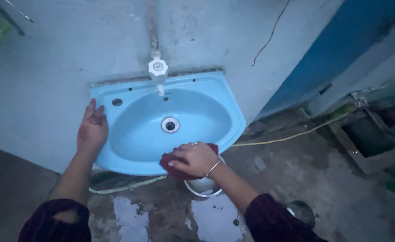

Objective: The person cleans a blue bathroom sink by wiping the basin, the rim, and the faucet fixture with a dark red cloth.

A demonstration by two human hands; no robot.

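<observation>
right hand clamped on dark red cloth at front rim of blue wall basin | left hand flat, fingers together, on left rim | step: wiping rim | next: likely sweep cloth along edge

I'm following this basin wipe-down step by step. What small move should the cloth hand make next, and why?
Probably slide the dark red cloth along the front rim of the blue washbasin: the right hand presses it there, while the left hand lies flat on the left rim.
</observation>
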